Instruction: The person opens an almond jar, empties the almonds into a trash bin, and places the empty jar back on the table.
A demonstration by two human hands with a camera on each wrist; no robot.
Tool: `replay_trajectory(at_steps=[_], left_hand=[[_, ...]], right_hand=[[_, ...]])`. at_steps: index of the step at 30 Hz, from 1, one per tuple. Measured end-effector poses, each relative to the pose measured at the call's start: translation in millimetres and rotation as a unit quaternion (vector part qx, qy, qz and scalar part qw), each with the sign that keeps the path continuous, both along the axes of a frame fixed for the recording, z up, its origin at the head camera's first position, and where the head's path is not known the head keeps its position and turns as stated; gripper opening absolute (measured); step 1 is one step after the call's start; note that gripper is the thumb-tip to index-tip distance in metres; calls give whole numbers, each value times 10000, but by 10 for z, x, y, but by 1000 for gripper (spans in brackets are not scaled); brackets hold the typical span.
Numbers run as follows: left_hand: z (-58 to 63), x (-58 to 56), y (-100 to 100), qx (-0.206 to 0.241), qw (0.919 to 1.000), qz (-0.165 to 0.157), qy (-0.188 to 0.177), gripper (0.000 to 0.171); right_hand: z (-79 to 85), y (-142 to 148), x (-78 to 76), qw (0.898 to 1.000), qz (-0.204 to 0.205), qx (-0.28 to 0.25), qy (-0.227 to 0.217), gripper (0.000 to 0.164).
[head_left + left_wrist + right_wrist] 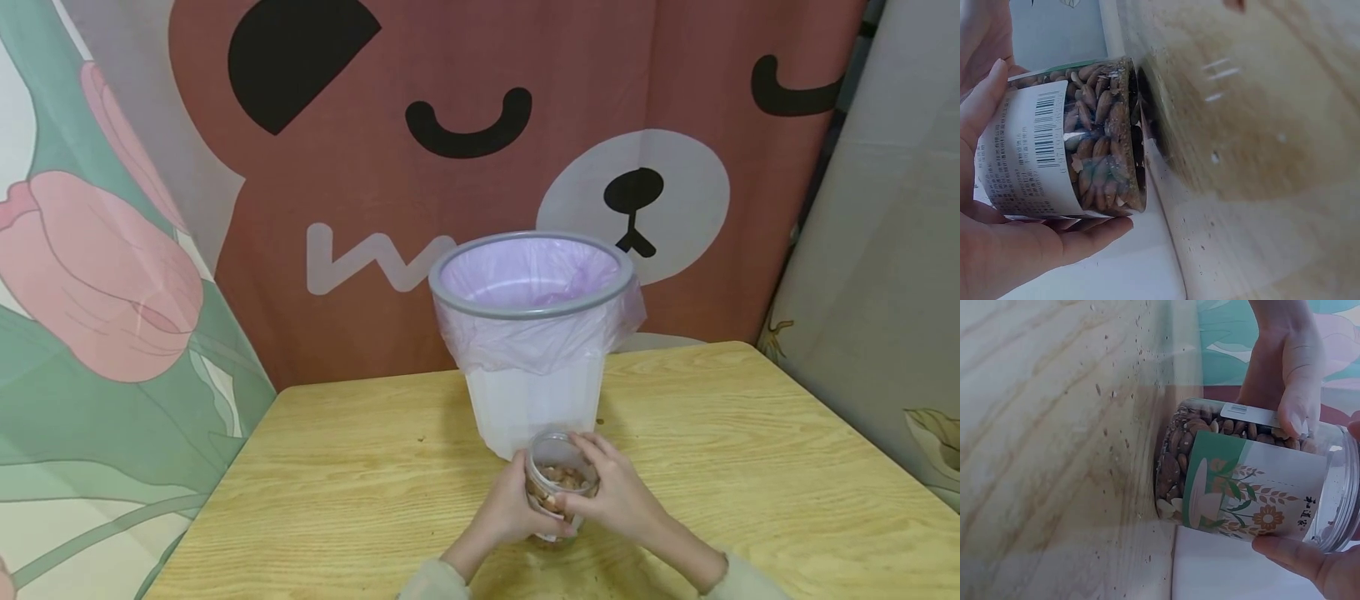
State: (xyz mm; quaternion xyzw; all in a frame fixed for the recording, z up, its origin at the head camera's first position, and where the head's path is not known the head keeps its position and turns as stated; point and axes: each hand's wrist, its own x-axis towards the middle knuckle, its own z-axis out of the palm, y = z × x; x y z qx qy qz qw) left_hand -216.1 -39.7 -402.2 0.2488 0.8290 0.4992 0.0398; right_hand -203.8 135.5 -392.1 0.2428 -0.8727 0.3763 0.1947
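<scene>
Both hands hold a clear plastic jar (1235, 475), upright on or close above the wooden table. No lid covers its round mouth. Almonds (1100, 150) fill much of it, and a printed label wraps its side. My left hand (510, 504) grips the jar's left side, with the thumb across the front. On the other side my right hand (622, 492) clasps the jar near the rim, its fingers reaching around the back edge. In the right wrist view, the left hand's thumb presses near the label's edge.
Just behind the jar stands a white bin (536, 400), lined with a thin pinkish-purple bag (525, 346) held under a grey rim ring (532, 312). Small brown crumbs (1113, 394) dot the wooden table (337, 500). A bear-print curtain (360, 192) hangs behind the table.
</scene>
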Motion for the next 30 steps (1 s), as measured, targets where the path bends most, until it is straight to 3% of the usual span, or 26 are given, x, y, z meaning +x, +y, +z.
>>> replay_trajectory(at_steps=[9, 16, 21, 25, 30], left_hand=[[-6, -4, 24, -97, 9997, -16, 224, 109], [-10, -22, 16, -65, 9996, -106, 236, 103], [6, -29, 22, -186, 9982, -216, 530, 97], [29, -22, 50, -408, 9974, -130, 585, 95], [45, -12, 67, -617, 9962, -15, 611, 92]], right_hand=[[-26, 26, 63, 9997, 138, -160, -147, 73], [-3, 40, 86, 9997, 178, -27, -190, 74], [52, 12, 114, 9989, -38, 274, -372, 75], [89, -27, 111, 9977, -348, 522, -245, 76], [103, -76, 96, 9966, -403, 723, -51, 78]])
